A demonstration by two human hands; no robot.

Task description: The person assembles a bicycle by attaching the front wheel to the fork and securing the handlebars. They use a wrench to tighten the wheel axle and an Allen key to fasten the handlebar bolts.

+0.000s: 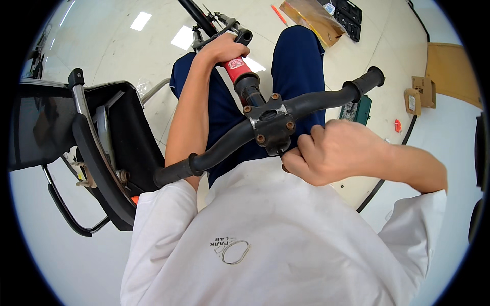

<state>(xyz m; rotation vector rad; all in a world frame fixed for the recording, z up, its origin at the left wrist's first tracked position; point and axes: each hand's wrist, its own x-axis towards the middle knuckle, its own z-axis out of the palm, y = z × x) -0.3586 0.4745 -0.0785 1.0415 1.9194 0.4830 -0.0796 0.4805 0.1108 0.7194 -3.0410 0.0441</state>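
Observation:
A black handlebar (319, 100) with dark grips lies across my lap, clamped in a black stem (269, 118) with several coppery bolts. From the stem a tube with a red section (238, 68) runs away between my knees to a dark frame (200, 18). My left hand (223, 49) is closed around the far end of the red section. My right hand (332, 153) is closed in a pinch beside the stem's near end. A thin dark rod (279, 152) shows between its fingertips and the stem; the rest is hidden in the fingers.
To the left stands a black chair (122, 112) with a curved armrest (97, 158). On the floor ahead lie an open cardboard box (312, 21), an orange stick (278, 15) and a black tool case (348, 18). A green case (363, 109) sits beyond the right grip.

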